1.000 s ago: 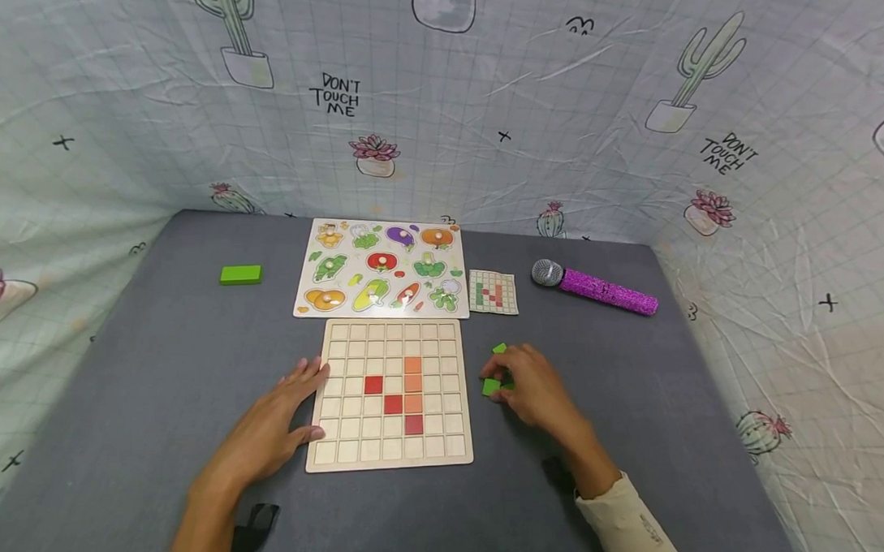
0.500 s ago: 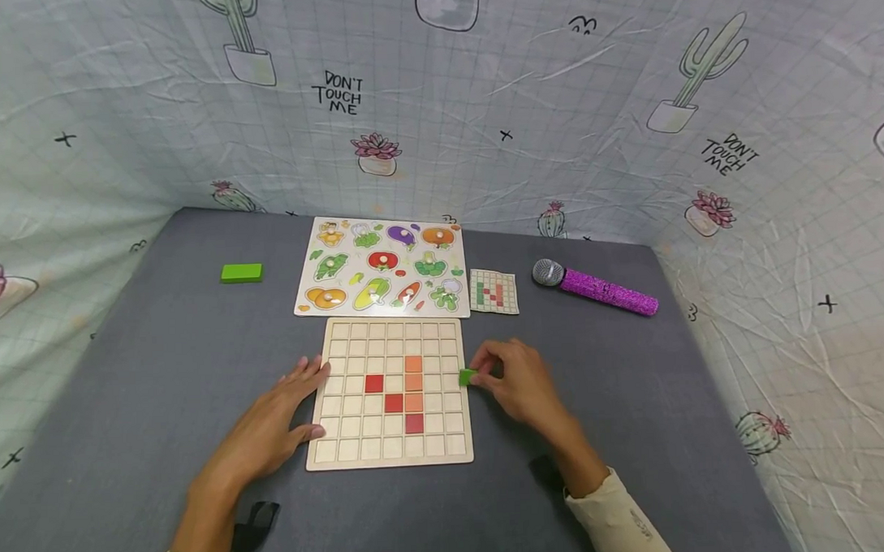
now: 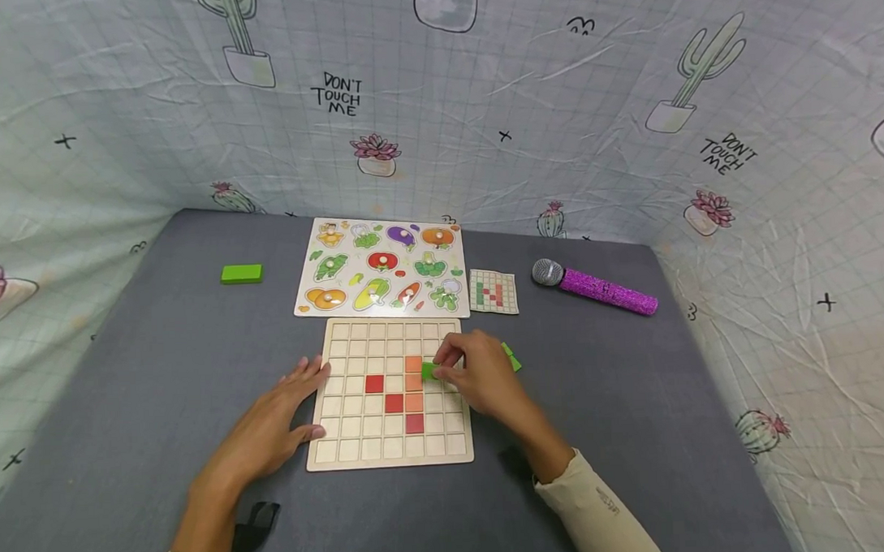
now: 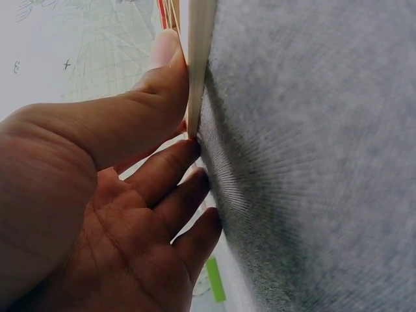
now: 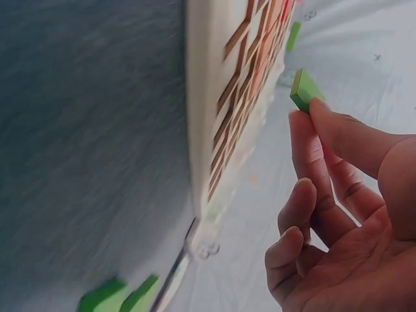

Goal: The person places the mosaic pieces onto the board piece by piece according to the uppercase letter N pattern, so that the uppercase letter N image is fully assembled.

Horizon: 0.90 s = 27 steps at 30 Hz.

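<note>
My right hand (image 3: 485,376) pinches a small green square tile (image 5: 304,91) between thumb and fingertips, above the right half of a wooden grid board (image 3: 346,451). In the head view the tile overlaps the squares just right of the orange tiles (image 3: 413,382). Red tiles (image 3: 394,403) sit in other squares of the board. My left hand (image 3: 275,424) rests at the board's left edge, its thumb on the rim in the left wrist view and its fingers spread straight along the side. More green tiles (image 3: 512,356) lie on the table, partly behind the right hand.
Beyond the grid board lies a vegetable puzzle board (image 3: 380,286). A small pattern card (image 3: 494,292) is beside it, with a purple glittery microphone (image 3: 596,288) farther right. A green block (image 3: 241,274) sits at the back left. Printed cloth (image 3: 435,89) hangs behind the table.
My right hand has picked a green tile from the table on the right and carried it left, over the board. The left hand stays at the board's edge.
</note>
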Each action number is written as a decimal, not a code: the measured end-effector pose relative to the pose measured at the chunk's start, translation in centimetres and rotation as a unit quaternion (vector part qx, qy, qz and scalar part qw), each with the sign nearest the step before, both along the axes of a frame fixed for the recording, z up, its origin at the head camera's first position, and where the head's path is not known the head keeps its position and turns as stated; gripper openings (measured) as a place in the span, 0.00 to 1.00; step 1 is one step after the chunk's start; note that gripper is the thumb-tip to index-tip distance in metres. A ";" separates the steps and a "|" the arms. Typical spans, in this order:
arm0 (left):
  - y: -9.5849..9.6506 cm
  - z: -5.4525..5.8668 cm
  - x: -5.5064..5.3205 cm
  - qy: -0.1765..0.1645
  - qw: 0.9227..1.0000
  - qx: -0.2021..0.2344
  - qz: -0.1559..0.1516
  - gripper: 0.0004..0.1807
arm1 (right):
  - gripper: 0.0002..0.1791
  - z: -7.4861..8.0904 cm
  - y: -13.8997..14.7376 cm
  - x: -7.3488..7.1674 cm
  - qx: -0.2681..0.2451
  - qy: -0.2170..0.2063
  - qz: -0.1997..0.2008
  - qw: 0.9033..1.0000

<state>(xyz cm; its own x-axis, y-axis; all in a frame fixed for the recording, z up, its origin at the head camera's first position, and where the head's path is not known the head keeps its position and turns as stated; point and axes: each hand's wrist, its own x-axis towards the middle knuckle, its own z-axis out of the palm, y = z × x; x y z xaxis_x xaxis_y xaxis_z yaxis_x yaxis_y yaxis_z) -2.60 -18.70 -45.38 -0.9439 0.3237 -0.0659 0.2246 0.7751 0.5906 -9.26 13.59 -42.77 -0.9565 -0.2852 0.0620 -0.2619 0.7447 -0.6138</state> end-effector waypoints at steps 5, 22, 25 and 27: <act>0.0 -0.1 0.0 0.004 1.000 0.003 -0.002 0.51 | 0.08 0.1 -1.7 -0.4 0.000 0.003 0.014 1.000; 0.0 -0.3 -0.1 0.003 1.000 0.006 -0.004 0.50 | 0.10 0.9 -7.2 -1.3 0.029 -0.004 0.051 0.998; 0.0 -0.3 -0.1 0.003 1.000 0.008 -0.005 0.50 | 0.10 0.7 -8.1 -1.6 0.042 0.002 0.055 0.998; 0.0 -0.3 -0.1 0.003 1.000 0.008 -0.005 0.50 | 0.10 0.5 -8.6 -1.7 0.048 0.001 0.058 0.997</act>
<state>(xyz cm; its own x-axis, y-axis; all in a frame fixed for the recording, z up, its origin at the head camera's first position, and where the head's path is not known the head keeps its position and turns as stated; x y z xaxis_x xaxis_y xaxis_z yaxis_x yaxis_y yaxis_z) -2.67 -18.69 -45.65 -0.9412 0.3335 -0.0545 0.2358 0.7636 0.6011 -11.00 5.02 -42.24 -0.9165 -0.3987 0.0317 -0.3511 0.7641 -0.5412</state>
